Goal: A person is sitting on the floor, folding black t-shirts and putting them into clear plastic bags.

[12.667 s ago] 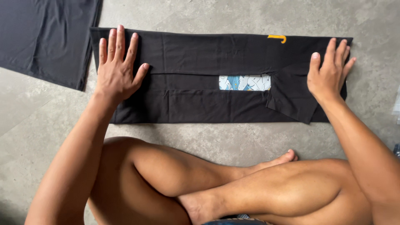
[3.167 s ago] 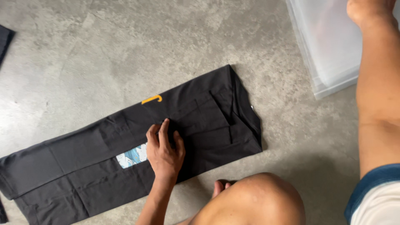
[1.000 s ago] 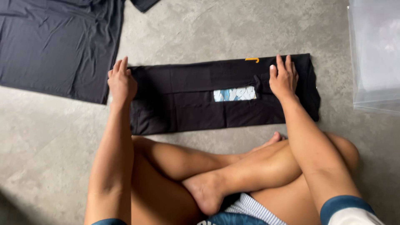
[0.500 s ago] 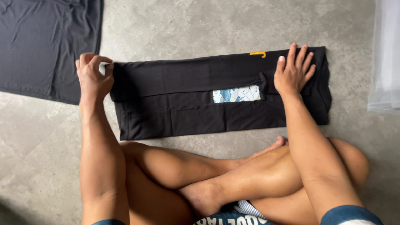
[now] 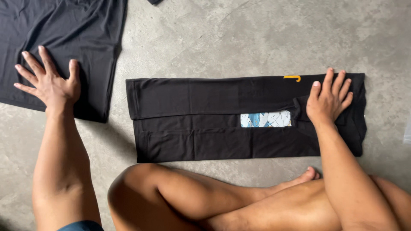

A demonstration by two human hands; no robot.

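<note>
Fingers (image 5: 338, 83) spread flat on folded black shirt (image 5: 205, 124); mottled grey concrete floor (image 5: 239, 38).

Grey mottled concrete floor (image 5: 239, 38) everywhere; a scrap of dark cloth (image 5: 155, 1) peeks in at its top edge, and a pale translucent object (image 5: 407, 133) clips the right edge.
</note>
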